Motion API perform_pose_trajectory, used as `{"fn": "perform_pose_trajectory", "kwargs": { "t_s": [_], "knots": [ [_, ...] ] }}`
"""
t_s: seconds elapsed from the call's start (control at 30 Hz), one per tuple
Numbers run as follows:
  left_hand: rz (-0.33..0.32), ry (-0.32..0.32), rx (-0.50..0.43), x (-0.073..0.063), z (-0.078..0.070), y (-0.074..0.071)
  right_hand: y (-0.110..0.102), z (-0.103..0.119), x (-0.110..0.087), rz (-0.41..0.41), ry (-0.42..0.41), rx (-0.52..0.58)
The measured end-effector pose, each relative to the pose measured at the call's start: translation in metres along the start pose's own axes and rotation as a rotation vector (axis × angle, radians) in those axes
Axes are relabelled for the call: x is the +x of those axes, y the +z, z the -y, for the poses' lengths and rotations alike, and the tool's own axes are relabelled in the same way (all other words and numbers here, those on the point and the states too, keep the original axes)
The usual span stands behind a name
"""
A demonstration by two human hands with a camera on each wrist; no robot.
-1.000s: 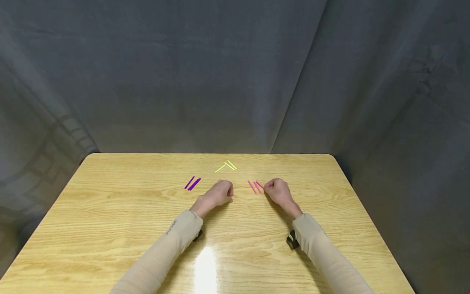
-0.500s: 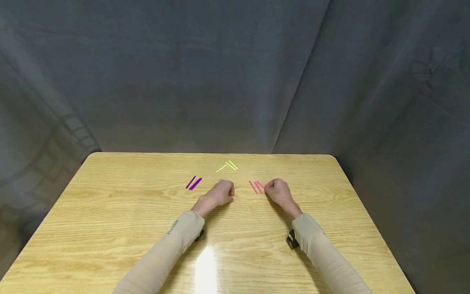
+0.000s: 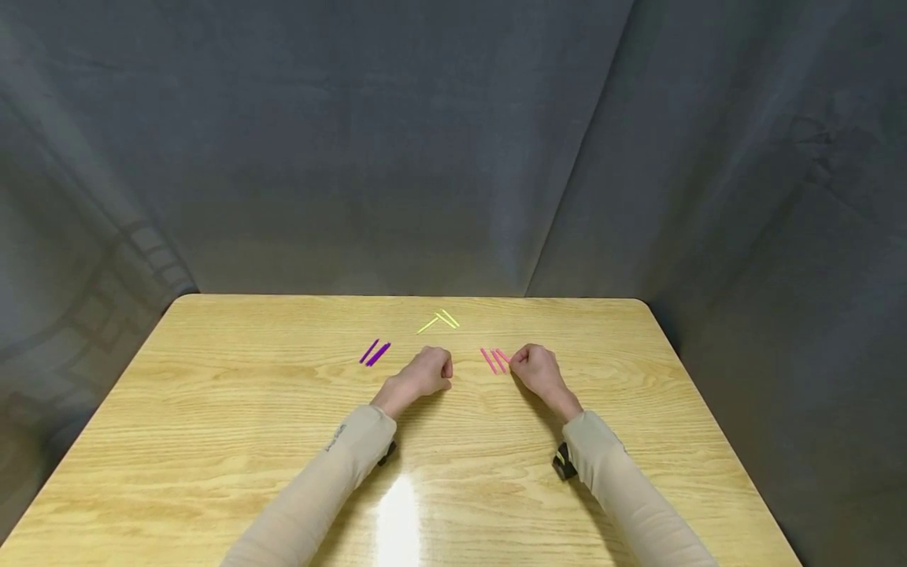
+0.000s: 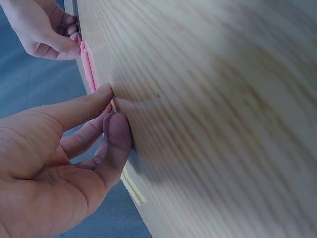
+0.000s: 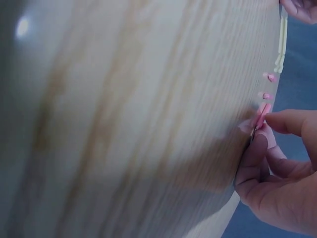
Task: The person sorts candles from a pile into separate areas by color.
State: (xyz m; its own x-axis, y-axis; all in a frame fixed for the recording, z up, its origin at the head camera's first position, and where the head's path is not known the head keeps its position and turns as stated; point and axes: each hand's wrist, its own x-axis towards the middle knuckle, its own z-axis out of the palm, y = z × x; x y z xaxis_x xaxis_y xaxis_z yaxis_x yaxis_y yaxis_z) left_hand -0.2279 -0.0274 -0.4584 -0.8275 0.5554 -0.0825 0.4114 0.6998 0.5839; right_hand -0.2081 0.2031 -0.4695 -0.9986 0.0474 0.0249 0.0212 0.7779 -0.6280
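Note:
In the head view my right hand [image 3: 537, 368] is at the right end of the pink sticks, its fingertips at the rightmost pink stick [image 3: 502, 355]. The right wrist view has the near end of this slanting pink stick [image 5: 262, 116] between thumb and fingers. Two more pink sticks [image 3: 489, 361] lie just to its left. My left hand [image 3: 425, 370] rests on the table left of them, fingers loosely curled, and nothing shows between thumb and fingertips [image 4: 121, 131] in the left wrist view.
Farther back on the wooden table [image 3: 248, 409] lie several yellow sticks [image 3: 427, 325], one slanting against the others. Purple sticks [image 3: 379, 354] lie left of my left hand. A grey curtain [image 3: 354, 157] stands behind the table's far edge, and more curtain flanks both sides.
Both hands keep practically the same place and pose, with the right at the rightmost pink stick throughout. The whole head view has shifted very slightly.

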Motion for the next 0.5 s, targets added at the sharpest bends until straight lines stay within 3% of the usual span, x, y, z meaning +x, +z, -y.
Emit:
{"fn": "perform_pose_trajectory", "kwargs": {
  "t_s": [0.3, 0.5],
  "knots": [
    [-0.015, -0.008, -0.020, 0.000, 0.001, 0.001, 0.000, -0.001, -0.002, -0.006, 0.007, 0.039],
    [-0.098, -0.001, -0.087, -0.009, 0.007, 0.002, -0.001, 0.000, -0.007, 0.007, 0.002, 0.067]
  ]
}}
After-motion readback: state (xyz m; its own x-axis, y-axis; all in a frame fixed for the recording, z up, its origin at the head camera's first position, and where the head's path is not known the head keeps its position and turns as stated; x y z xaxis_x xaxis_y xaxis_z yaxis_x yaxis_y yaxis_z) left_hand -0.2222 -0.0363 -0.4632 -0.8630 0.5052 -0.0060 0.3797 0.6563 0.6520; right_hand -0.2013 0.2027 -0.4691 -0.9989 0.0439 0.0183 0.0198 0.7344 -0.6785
